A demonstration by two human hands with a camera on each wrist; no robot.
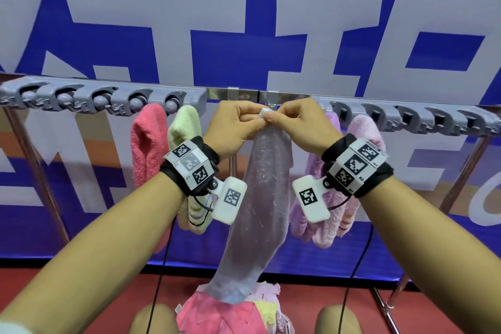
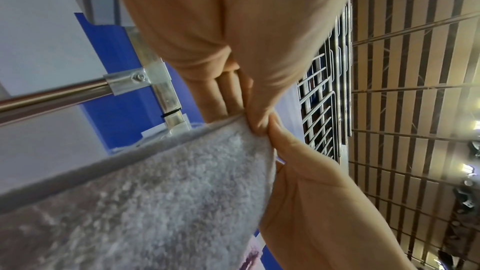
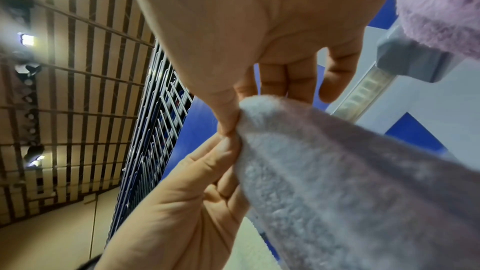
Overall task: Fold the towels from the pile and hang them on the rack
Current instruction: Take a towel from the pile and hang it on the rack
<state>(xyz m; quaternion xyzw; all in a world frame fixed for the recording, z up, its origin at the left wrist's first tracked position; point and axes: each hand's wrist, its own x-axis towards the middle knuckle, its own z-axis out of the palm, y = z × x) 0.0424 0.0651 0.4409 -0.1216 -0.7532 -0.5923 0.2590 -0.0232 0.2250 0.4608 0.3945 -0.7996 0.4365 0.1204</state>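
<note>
Both hands, left hand (image 1: 234,125) and right hand (image 1: 299,123), pinched the top corner of a grey towel (image 1: 260,198) hanging just below the rack (image 1: 108,102); the step looked best done by keeping the folded edges together while pressing that corner into a free clip.

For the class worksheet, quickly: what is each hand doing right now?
Left hand: pinches the top of the grey towel.
Right hand: pinches the same top edge, beside the left hand.
</note>
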